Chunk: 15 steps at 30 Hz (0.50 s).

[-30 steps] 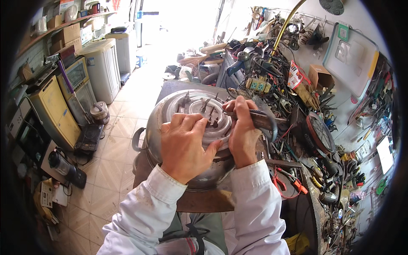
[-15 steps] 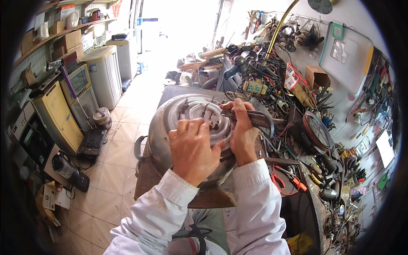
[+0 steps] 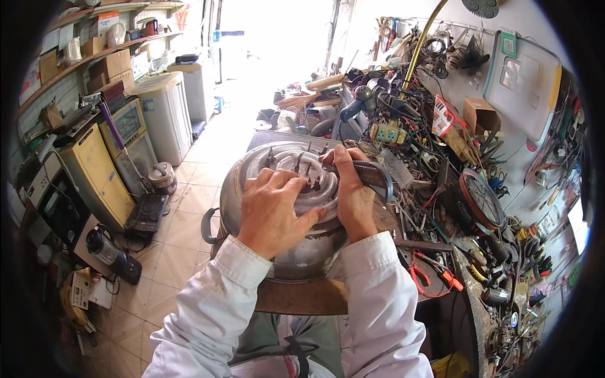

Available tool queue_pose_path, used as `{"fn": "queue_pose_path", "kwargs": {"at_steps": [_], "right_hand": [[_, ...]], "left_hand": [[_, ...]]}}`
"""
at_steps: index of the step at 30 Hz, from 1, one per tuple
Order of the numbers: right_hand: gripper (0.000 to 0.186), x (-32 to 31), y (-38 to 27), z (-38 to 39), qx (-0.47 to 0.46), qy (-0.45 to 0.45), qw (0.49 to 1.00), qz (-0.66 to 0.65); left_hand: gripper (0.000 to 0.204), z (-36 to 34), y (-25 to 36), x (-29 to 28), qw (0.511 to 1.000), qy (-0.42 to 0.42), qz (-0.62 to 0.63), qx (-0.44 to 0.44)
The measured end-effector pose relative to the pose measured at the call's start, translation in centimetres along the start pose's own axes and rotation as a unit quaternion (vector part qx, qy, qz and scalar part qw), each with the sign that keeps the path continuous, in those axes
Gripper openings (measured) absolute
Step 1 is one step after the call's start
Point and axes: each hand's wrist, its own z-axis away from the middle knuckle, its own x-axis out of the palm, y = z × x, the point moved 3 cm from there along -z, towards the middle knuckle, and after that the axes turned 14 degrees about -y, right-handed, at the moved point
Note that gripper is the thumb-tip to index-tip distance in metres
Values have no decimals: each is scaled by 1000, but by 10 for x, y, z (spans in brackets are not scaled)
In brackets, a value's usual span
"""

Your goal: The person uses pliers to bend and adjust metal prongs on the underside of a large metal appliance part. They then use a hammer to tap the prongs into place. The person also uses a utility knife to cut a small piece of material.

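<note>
A large round metal vessel rests on a worn board, its top face bearing pale spiral ridges. Several short dark prongs stick up from the middle of the spiral. My left hand lies over the near left of the ridges, its fingers bent and thumb apart, with nothing seen in its grip. My right hand is closed round dark-handled pliers at the right of the spiral. Their jaws are mostly hidden by the fingers. A dark loop handle juts from the vessel's left side.
To my right, a bench is heaped with cables and tools, with red-handled pliers near its edge. A brass-coloured pipe rises behind. Left, on the tiled floor, stand a blender, a yellow cabinet and a washing machine.
The view has turned slightly left. My left hand has slid a little left over the ridges, baring more of the prongs. My right hand and the pliers have shifted slightly left.
</note>
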Motion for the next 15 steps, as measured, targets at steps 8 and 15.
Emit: {"fn": "queue_pose_path", "kwargs": {"at_steps": [8, 15], "right_hand": [[28, -5, 5, -4, -13, 4, 989, -150], [27, -5, 9, -5, -11, 15, 984, -177]], "left_hand": [[48, 1, 5, 0, 1000, 18, -4, 11], [48, 1, 7, -2, 1000, 12, 11, 9]]}}
